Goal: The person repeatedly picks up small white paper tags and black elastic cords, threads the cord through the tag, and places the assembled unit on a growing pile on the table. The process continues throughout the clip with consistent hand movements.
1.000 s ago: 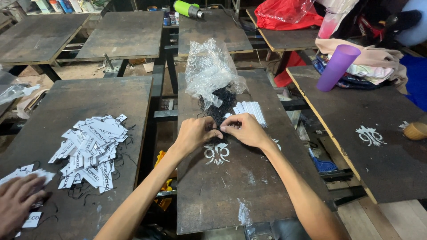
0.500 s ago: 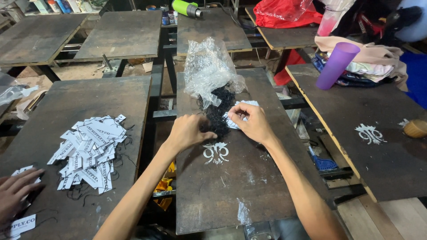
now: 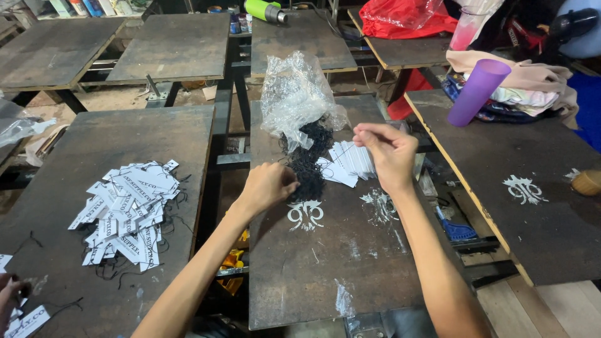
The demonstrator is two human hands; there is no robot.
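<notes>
My left hand (image 3: pixel 269 185) rests fingers-closed on the dark board (image 3: pixel 325 263), pressing against a heap of black strings (image 3: pixel 308 156). My right hand (image 3: pixel 387 150) is raised a little above a small stack of white paper tags (image 3: pixel 345 164), its fingertips pinching a thin black string that runs down toward the heap. A crumpled clear plastic bag (image 3: pixel 299 94) lies just behind the strings, partly over them. White painted marks (image 3: pixel 305 214) show on the board below my left hand.
A pile of white tags with black strings (image 3: pixel 128 209) lies on the left board. Another person's hand (image 3: pixel 9 297) shows at the bottom left. A purple cup (image 3: pixel 476 92) and folded cloth (image 3: pixel 532 81) sit at the right. Gaps separate the boards.
My right hand has lifted up and to the right, drawing a black string out of the heap. My left hand stayed at the heap. The other person's hand moved lower left.
</notes>
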